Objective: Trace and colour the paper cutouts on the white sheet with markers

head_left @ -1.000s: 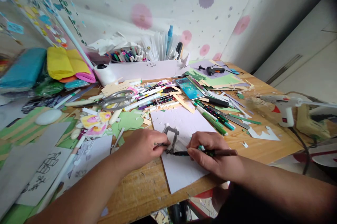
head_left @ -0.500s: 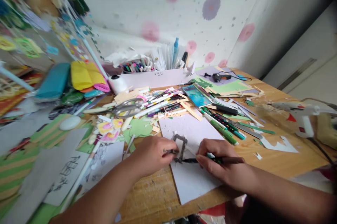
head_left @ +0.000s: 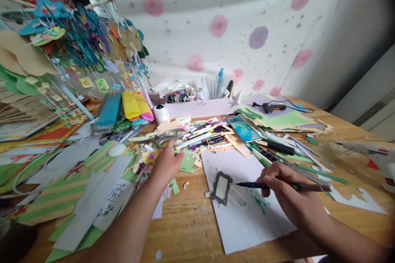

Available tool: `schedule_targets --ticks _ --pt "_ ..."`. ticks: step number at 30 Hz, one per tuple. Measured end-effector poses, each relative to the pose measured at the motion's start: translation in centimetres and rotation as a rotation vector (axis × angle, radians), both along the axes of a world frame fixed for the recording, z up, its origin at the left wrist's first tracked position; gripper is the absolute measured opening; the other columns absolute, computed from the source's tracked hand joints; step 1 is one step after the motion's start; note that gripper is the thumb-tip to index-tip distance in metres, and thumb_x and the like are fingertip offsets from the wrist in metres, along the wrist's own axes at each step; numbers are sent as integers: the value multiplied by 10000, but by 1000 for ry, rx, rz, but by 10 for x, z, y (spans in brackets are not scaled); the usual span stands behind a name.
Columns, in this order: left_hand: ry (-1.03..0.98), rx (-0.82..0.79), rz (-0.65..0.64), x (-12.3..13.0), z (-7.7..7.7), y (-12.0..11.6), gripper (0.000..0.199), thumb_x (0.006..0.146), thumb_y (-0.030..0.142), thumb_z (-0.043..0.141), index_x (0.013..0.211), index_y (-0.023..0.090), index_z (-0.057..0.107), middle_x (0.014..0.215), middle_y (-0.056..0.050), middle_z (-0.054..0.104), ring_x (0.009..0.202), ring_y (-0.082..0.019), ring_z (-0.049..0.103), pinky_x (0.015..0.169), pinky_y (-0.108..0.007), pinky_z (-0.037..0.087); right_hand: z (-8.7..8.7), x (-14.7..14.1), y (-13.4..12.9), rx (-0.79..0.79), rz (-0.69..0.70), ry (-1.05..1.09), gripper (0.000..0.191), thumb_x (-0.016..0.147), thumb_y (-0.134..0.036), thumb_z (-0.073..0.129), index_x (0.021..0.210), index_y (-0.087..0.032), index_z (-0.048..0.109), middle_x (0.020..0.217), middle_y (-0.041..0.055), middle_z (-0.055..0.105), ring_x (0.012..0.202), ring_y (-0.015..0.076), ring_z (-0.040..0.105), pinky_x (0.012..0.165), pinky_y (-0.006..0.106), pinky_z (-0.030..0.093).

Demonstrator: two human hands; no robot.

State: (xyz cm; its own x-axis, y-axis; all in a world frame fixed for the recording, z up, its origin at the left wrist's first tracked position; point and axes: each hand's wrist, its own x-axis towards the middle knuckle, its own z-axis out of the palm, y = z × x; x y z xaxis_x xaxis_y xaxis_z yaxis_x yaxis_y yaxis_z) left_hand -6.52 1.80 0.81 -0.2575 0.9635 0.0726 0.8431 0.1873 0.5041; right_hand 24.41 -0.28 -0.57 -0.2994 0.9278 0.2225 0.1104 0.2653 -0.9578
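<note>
My right hand (head_left: 282, 187) is closed round a black pen (head_left: 248, 185), its tip pointing left above a white sheet (head_left: 243, 230). Just left of the tip lies a small white paper piece (head_left: 221, 187) with a wavy dark grey border, flat on the sheet. Green marks (head_left: 261, 202) show on the sheet below the pen. My left hand (head_left: 168, 162) reaches forward at the grey-handled scissors (head_left: 171, 136), index finger stretched out and thumb apart. Whether that finger touches the handle I cannot tell.
Pens and paper scraps (head_left: 203, 137) are heaped behind the sheet, beside a phone (head_left: 243, 128). A black glue gun (head_left: 274, 107) lies at the back right and a white one (head_left: 379, 162) at the right. Striped green paper (head_left: 58, 191) and paper hangings (head_left: 89, 45) are on the left.
My left hand has let go of the dark-bordered piece, now flat on the sheet, and moved up and left to the scissors. The pen has moved right, away from the piece. The view has shifted.
</note>
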Motion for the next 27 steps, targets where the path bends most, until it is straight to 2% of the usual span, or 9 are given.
schedule_targets --ticks 4,8,13,16,19,21,23,27 --pt "72 -50 62 -1 4 -2 335 907 327 567 1200 168 530 1184 -85 577 991 -216 605 830 -423 520 2 0 -2 24 12 -40 268 886 -382 551 679 -212 558 634 21 602 612 168 551 563 272 440" --pt "134 -34 75 0 8 -4 327 911 334 561 1196 174 536 1187 -84 576 996 -215 602 834 -420 519 3 -1 -6 15 21 -60 260 888 -379 549 694 -208 561 632 22 608 601 162 555 557 270 445" --pt "188 12 51 8 10 -8 326 912 342 558 1193 177 537 1176 -82 579 989 -213 603 830 -416 519 12 -12 -10 -14 74 -108 242 862 -346 566 673 -198 539 591 15 614 556 149 556 539 260 448" --pt "184 24 -106 22 6 -16 323 920 358 540 1179 165 545 1076 -67 618 906 -194 623 794 -399 522 16 -18 -10 20 143 -136 215 842 -296 563 657 -192 525 575 3 604 541 132 556 534 245 446" --pt "133 -22 -428 38 -1 -24 287 876 327 590 1149 240 594 926 3 679 772 -148 635 724 -303 503 15 -21 -9 36 175 -168 197 837 -256 552 655 -185 526 572 -2 602 535 121 549 529 235 435" --pt "106 -44 -593 45 -6 -27 267 837 294 612 1103 304 629 919 34 702 776 -138 638 699 -255 470 13 -21 -8 36 190 -188 191 839 -246 551 661 -180 532 576 -1 604 537 116 544 533 233 433" --pt "105 -45 -670 49 -10 -28 240 825 278 598 1058 307 652 929 27 707 803 -148 635 687 -248 443 12 -22 -8 43 212 -208 187 844 -247 551 673 -175 540 587 1 607 543 114 542 537 231 432" --pt "145 -39 -735 54 -12 -27 162 797 252 592 924 284 688 747 22 673 699 -153 599 590 -243 355 11 -23 -7 84 237 -261 169 842 -233 548 685 -169 552 607 2 602 555 111 532 541 229 427"
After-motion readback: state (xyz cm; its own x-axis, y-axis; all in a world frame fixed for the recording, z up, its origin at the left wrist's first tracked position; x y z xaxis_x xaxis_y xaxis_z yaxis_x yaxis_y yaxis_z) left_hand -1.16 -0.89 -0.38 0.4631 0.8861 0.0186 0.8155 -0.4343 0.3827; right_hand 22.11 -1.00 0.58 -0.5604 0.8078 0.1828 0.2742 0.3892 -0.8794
